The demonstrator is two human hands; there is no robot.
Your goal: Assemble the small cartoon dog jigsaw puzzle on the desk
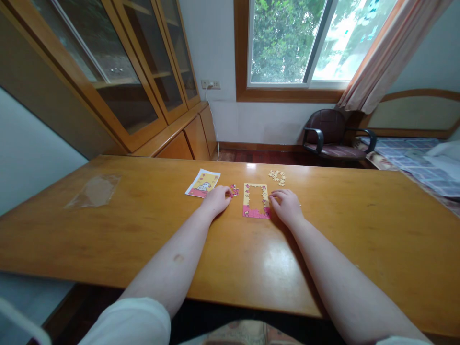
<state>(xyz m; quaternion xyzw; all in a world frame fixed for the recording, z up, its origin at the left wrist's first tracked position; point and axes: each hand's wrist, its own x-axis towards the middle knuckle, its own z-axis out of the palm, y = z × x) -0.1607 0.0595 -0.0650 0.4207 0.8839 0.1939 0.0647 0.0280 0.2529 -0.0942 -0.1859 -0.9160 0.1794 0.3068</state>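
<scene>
A small jigsaw frame (256, 201), yellow and pink with its middle unfilled, lies flat on the wooden table (143, 230). My right hand (286, 205) rests right beside its right edge, fingers curled and touching the border. My left hand (216, 200) lies to the left of the frame, fingers curled down on the tabletop next to a small pink cluster of joined pieces (235, 190). A reference picture card (203, 183) lies just beyond my left hand. A loose heap of pale puzzle pieces (277, 177) sits behind the frame.
A clear plastic bag (94, 190) lies at the table's far left. Wooden glass-door cabinets (143, 81) stand along the left wall. A dark armchair (332, 136) is under the window, and a bed (420, 160) is at the right.
</scene>
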